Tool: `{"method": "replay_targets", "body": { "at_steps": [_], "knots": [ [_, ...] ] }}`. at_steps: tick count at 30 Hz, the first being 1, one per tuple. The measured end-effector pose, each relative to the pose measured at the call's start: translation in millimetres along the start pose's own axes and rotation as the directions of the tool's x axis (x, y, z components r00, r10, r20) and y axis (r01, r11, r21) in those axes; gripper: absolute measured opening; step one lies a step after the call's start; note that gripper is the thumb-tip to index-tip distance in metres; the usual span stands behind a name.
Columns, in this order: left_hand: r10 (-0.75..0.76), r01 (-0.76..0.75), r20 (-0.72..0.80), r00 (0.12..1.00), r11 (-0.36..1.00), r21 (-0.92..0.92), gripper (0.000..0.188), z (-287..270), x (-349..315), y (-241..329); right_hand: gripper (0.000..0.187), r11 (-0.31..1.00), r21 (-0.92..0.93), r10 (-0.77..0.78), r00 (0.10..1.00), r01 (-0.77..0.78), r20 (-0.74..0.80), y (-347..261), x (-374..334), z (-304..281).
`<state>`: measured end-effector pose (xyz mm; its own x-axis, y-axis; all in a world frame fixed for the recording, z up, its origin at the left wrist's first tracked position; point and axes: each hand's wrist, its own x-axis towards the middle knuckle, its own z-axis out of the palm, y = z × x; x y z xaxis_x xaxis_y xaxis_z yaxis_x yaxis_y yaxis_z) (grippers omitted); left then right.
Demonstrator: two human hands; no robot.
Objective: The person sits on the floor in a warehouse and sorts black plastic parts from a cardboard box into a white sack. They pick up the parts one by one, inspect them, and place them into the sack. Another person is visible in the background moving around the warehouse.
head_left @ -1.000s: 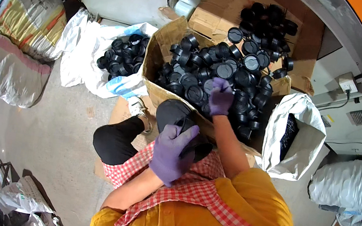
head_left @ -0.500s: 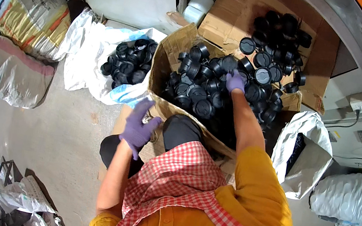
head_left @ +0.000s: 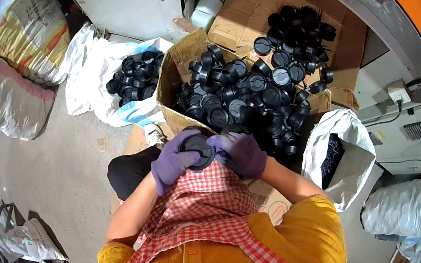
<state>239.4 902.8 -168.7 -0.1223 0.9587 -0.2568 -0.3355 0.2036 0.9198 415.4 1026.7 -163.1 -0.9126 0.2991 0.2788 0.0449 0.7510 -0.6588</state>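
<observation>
A round black plastic lid (head_left: 197, 151) is held over my lap, its flat face turned up. My left hand (head_left: 173, 161), in a purple glove, grips it from the left with the thumb across its face. The purple-gloved right hand (head_left: 240, 153) has its fingers bent at the lid's right edge; some of its fingertips are hidden. Just beyond my hands stands an open cardboard box (head_left: 180, 62), heaped with many black lids (head_left: 236, 108) of the same kind.
More black lids (head_left: 281, 76) spill over cardboard behind the box. To the left, a white sack (head_left: 85, 82) holds further black pieces (head_left: 136, 77); to the right stands an open white sack (head_left: 349, 182). Stuffed sacks (head_left: 10, 98) lie at far left. A machine (head_left: 417, 130) stands at right.
My right hand has come back from the heap to my lap. My left hand, open and empty before, now holds a black lid, and both hands meet at it.
</observation>
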Motion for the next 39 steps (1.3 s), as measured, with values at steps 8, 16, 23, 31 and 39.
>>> {"method": "replay_targets", "body": {
  "at_steps": [8, 16, 23, 31, 39],
  "knots": [
    [0.257, -0.825, 0.799, 0.544, -0.008, 0.565, 0.031, 12.1, -92.6, 57.0, 0.018, 0.377, 0.611, -0.139, 0.61, -0.696, 0.78, -44.7, -32.0, 18.1],
    [0.702, -0.456, -0.191, 0.686, 0.619, 0.64, 0.033, -31.0, -153.1, 108.7, 0.024, 0.252, 0.446, 0.288, 0.507, -0.859, 0.813, 12.6, -80.3, -23.6],
    [0.172, -0.162, -0.06, 0.983, 0.977, 0.137, 0.047, 34.9, -88.1, 30.3, 0.003, -0.063, 0.997, 0.162, 0.985, -0.053, 0.062, -51.0, -0.8, 31.7],
    [0.356, -0.322, -0.265, 0.896, 0.932, 0.165, 0.055, 53.9, -52.3, -18.5, 0.01, 0.863, 0.5, 0.221, 0.832, 0.077, -0.509, -1.5, 18.0, 38.6],
    [0.719, -0.239, 0.1, 0.687, 0.093, 0.966, 0.054, 35.3, -60.3, 49.8, 0.01, 0.751, -0.234, 0.353, 0.675, -0.617, -0.647, 117.5, 15.3, 60.5]
  ]
}}
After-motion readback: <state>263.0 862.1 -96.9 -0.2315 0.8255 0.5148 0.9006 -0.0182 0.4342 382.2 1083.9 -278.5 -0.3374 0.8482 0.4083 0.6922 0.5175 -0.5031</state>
